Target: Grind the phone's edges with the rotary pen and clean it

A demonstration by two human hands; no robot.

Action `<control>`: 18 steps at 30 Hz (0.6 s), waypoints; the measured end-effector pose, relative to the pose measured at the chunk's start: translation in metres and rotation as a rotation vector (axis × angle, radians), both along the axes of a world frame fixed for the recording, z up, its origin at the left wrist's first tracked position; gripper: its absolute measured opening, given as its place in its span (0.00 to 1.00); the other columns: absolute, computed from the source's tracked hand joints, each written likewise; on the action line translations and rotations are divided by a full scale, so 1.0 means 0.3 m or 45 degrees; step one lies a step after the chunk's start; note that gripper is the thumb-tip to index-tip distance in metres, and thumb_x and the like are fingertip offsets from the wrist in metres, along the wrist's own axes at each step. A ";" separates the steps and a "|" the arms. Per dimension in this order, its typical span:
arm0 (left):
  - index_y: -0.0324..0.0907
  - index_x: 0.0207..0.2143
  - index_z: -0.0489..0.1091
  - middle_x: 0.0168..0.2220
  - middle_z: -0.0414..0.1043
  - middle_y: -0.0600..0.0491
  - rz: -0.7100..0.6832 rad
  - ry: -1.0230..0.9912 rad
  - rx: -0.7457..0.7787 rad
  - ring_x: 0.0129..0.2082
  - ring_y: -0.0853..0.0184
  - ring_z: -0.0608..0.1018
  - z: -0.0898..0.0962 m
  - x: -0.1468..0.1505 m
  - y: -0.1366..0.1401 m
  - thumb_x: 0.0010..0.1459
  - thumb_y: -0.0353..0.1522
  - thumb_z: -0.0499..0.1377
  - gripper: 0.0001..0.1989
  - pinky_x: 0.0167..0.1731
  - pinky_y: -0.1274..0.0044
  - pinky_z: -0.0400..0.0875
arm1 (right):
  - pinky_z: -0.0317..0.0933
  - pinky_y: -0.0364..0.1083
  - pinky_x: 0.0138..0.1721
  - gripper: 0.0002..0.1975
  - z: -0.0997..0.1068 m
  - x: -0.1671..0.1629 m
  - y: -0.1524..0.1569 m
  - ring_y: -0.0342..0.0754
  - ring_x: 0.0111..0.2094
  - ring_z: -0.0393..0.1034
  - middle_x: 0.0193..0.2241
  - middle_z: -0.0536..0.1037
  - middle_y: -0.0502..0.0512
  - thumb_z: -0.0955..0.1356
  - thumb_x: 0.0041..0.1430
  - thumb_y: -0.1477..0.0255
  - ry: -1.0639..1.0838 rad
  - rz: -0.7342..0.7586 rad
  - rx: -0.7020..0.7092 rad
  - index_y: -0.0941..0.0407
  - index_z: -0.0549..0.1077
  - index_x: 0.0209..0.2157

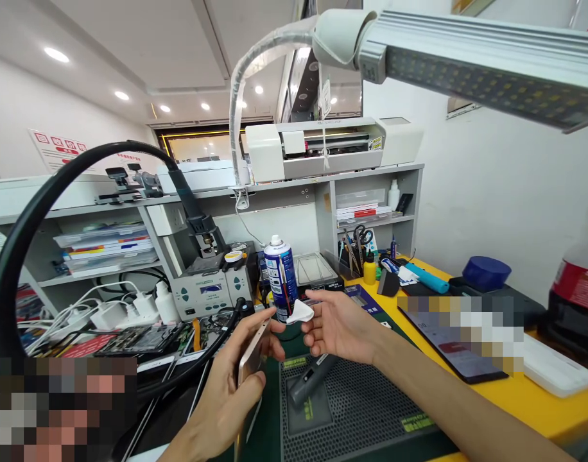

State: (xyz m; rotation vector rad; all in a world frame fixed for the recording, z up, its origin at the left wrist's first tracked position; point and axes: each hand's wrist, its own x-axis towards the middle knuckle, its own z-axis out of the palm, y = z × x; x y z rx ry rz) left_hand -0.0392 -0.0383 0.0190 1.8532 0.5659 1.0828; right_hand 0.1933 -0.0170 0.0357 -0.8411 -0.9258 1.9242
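Observation:
My left hand (pixel 226 391) is closed around a phone (pixel 251 356) with a gold edge, held on its side so its face is turned mostly out of sight. My right hand (pixel 339 327) pinches a folded white wipe (pixel 301 312) between thumb and fingers, a little to the right of the phone and apart from it. Right behind the wipe stands a blue spray can (pixel 280 276) with a white nozzle. Below my right hand a dark grey pen-shaped tool (pixel 309 384) lies on a black perforated mat (pixel 356 417).
At left are a hot-air station (pixel 210 292), its thick black hose (pixel 38 192), chargers (pixel 144 305) and opened circuit boards (pixel 144 337). Right, a dark phone (pixel 448 346), partly pixelated, lies beside a white power bank (pixel 558 366) and a cola bottle (pixel 576 301). A lamp (pixel 491 70) hangs overhead.

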 end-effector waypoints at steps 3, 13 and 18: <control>0.50 0.61 0.60 0.50 0.66 0.48 0.020 0.044 0.038 0.43 0.59 0.73 0.011 0.000 -0.009 0.56 0.30 0.54 0.29 0.43 0.66 0.68 | 0.66 0.42 0.27 0.08 -0.001 -0.005 -0.007 0.42 0.24 0.70 0.26 0.74 0.52 0.71 0.58 0.72 -0.035 -0.023 0.026 0.63 0.73 0.35; 0.57 0.62 0.60 0.49 0.69 0.48 -0.067 0.314 0.278 0.63 0.46 0.64 0.034 -0.011 -0.040 0.45 0.25 0.52 0.40 0.49 0.58 0.69 | 0.62 0.42 0.19 0.11 0.005 -0.010 -0.009 0.41 0.20 0.69 0.23 0.75 0.52 0.65 0.63 0.70 -0.034 0.025 -0.070 0.63 0.74 0.31; 0.57 0.63 0.60 0.56 0.66 0.47 -0.098 0.323 0.288 0.67 0.47 0.59 0.043 -0.005 -0.054 0.41 0.24 0.50 0.44 0.50 0.58 0.69 | 0.52 0.37 0.14 0.11 0.015 -0.002 -0.006 0.35 0.14 0.58 0.17 0.65 0.44 0.64 0.64 0.71 0.098 0.134 -0.224 0.60 0.68 0.28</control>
